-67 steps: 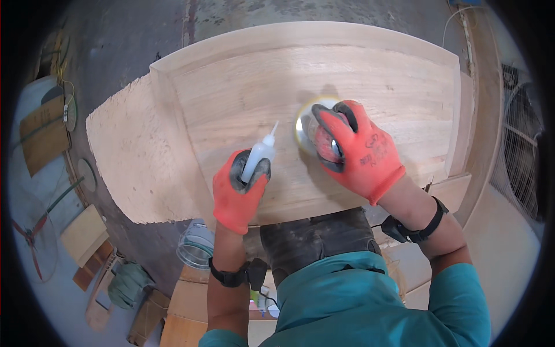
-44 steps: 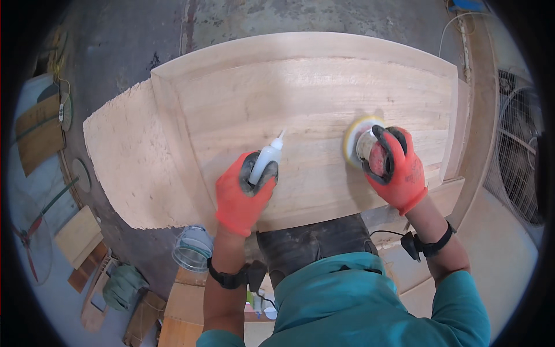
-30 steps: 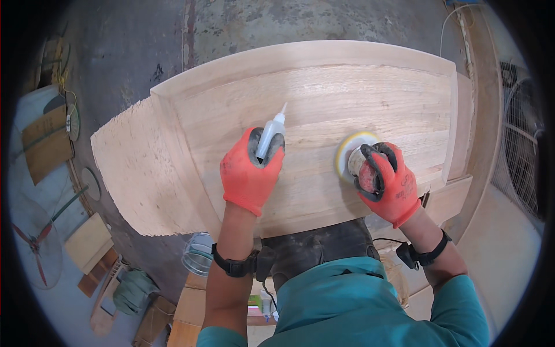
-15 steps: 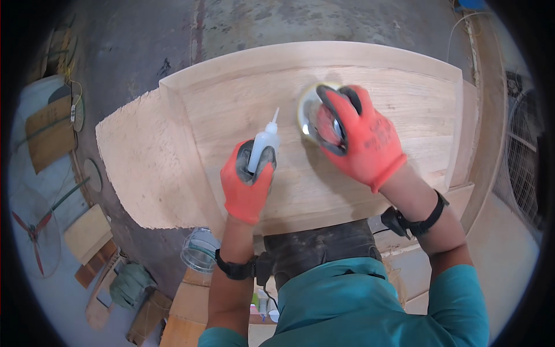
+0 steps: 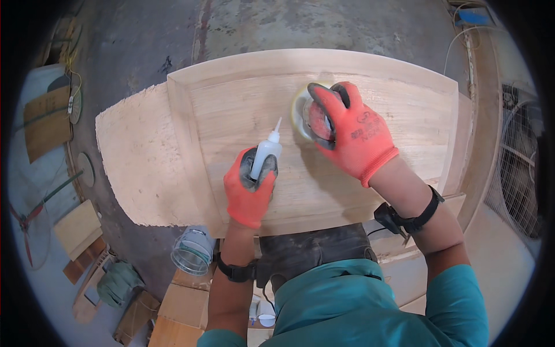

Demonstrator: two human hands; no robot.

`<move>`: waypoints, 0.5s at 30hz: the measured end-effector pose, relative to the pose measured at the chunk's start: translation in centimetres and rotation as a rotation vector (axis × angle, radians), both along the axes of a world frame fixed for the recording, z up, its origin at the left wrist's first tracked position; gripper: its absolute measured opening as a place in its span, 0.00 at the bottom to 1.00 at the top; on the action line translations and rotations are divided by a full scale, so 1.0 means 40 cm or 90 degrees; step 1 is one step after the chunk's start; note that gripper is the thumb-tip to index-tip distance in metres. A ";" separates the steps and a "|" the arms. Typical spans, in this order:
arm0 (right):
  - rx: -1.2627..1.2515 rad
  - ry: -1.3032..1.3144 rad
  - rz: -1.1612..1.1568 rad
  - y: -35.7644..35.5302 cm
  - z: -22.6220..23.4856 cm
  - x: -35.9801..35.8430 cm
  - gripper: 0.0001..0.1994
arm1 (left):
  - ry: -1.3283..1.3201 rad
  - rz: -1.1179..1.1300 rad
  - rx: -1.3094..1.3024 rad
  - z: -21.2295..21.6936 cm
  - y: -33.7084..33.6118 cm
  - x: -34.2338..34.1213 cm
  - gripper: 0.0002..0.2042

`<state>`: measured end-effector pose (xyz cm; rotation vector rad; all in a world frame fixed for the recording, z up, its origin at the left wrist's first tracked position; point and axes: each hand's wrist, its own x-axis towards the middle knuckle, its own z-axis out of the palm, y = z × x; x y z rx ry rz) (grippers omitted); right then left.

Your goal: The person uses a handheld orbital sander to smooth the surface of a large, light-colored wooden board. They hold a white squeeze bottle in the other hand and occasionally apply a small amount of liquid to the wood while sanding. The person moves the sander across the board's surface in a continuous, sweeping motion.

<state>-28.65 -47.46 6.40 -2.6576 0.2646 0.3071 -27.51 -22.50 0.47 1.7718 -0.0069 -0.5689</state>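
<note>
My left hand, in an orange-red glove with dark grip patches, is wrapped round a small white squeeze bottle. Its thin nozzle points up, over the wooden panel. Farther right, my gloved right hand grips a round container-like thing with a pale yellowish rim and a reddish middle. It looks tilted, and my fingers hide much of it, so its exact kind cannot be told. The pale panel has a raised frame and lies before me, with a rough-edged board part at its left.
A clear plastic bucket stands near my left forearm, beside a wooden box-like surface. At the far left are a fan, cardboard and a green cloth bundle. A large caged fan stands at the right.
The view has shifted slightly. Both hands keep their holds; the round thing and my right hand appear a little farther left, and the bottle slightly lower.
</note>
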 end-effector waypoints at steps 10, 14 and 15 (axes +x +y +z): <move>-0.008 -0.048 -0.138 -0.130 -0.028 -0.179 0.41 | -0.108 -0.078 0.118 0.020 -0.040 0.015 0.14; -0.005 -0.060 -0.140 -0.125 -0.032 -0.240 0.41 | -0.127 -0.109 0.164 0.017 -0.100 0.025 0.15; -0.005 -0.061 -0.140 -0.123 -0.032 -0.251 0.41 | -0.125 -0.129 0.171 0.017 -0.115 0.030 0.16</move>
